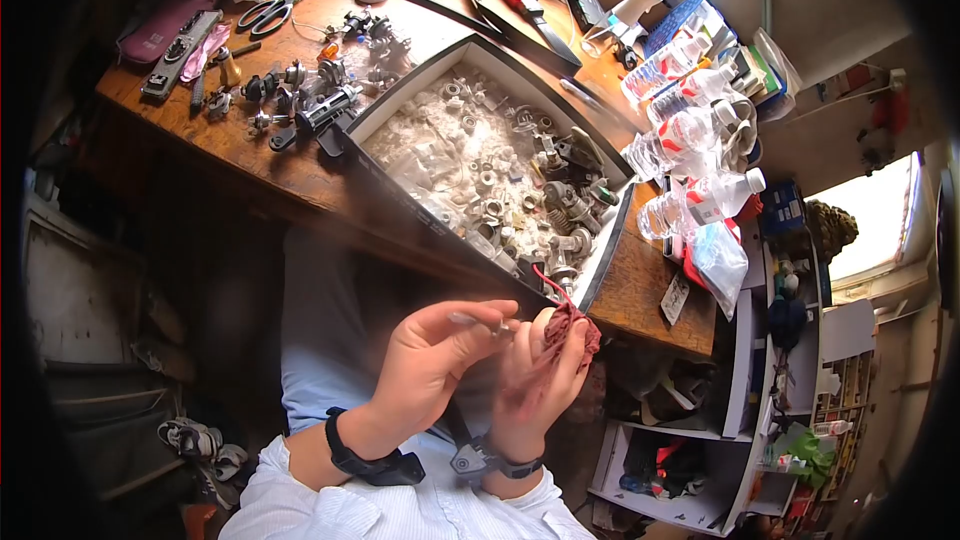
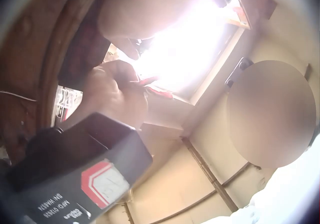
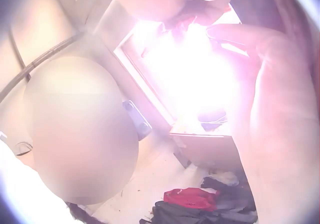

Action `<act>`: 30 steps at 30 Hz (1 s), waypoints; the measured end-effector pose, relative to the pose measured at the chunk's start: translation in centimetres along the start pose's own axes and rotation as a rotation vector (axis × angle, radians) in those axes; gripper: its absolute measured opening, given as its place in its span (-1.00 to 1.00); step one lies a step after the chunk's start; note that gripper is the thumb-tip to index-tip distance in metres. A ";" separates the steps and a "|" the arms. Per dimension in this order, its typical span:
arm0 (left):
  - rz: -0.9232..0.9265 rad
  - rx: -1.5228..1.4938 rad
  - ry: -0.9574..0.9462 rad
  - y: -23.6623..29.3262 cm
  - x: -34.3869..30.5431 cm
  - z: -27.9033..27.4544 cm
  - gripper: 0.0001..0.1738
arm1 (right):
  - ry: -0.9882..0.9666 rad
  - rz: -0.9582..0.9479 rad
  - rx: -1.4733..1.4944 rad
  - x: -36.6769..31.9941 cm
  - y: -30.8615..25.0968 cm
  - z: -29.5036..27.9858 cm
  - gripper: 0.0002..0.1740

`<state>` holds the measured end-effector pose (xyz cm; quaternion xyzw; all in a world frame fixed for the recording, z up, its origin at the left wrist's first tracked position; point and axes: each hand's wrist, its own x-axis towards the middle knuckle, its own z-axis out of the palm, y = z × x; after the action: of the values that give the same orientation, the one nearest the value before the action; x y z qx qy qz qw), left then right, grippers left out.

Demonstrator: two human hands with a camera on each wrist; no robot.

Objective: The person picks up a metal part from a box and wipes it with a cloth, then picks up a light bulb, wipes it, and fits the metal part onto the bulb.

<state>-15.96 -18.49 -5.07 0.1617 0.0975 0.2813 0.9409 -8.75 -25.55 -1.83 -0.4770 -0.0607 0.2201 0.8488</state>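
In the head view my left hand [image 1: 435, 355] pinches a small clear, shiny part [image 1: 463, 319] between thumb and fingers. Close beside it, my right hand [image 1: 535, 375] grips a crumpled dark red cloth [image 1: 573, 332], and the fingertips of both hands meet or nearly meet. What lies inside the right hand is hidden. Just beyond the hands is a shallow black-edged box [image 1: 405, 202] holding many small metal and white parts [image 1: 490, 180]. Reddish cloth [image 2: 159, 91] also shows in the left wrist view. Glare hides the fingertips in the right wrist view.
Bulb-like parts [image 1: 325, 110] and scissors [image 1: 285, 10] lie left of the box on the wooden table [image 1: 225, 145]. Several plastic bottles [image 1: 690, 135] lie along its right side. Shelves [image 1: 745, 370] stand at the right; shoes [image 1: 190, 437] are at lower left.
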 end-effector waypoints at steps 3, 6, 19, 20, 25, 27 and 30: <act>-0.015 0.010 0.027 0.4 0.2 0.3 -0.78 | -0.005 -0.105 -0.142 0.8 0.8 -0.7 -0.61; -0.040 0.079 0.016 0.9 0.1 -0.1 -0.75 | -0.132 -0.038 -0.126 0.4 0.3 -0.9 -0.60; 0.211 0.804 -0.130 1.5 -0.2 -1.0 -0.69 | -0.371 -0.211 -0.472 -0.1 -0.2 -0.4 -0.51; 0.129 0.726 -0.103 1.5 -0.3 -1.0 -0.69 | -0.408 -0.224 -0.530 0.1 -0.2 -0.7 -0.58; -0.069 0.546 -0.117 2.5 -0.2 -0.2 -0.76 | -0.404 -0.282 -0.588 0.3 0.3 -0.7 -0.74; -0.109 0.554 -0.126 2.6 -0.1 0.0 -0.78 | -0.276 -0.315 -0.543 0.3 0.7 -0.6 -0.72; -0.129 0.561 -0.134 2.5 -0.2 0.1 -0.81 | -0.192 -0.186 -0.505 -0.1 0.1 0.0 -0.71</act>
<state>-17.33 -16.63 -4.02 0.4271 0.1191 0.1718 0.8797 -8.89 -25.58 -1.94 -0.6426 -0.2371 0.1635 0.7100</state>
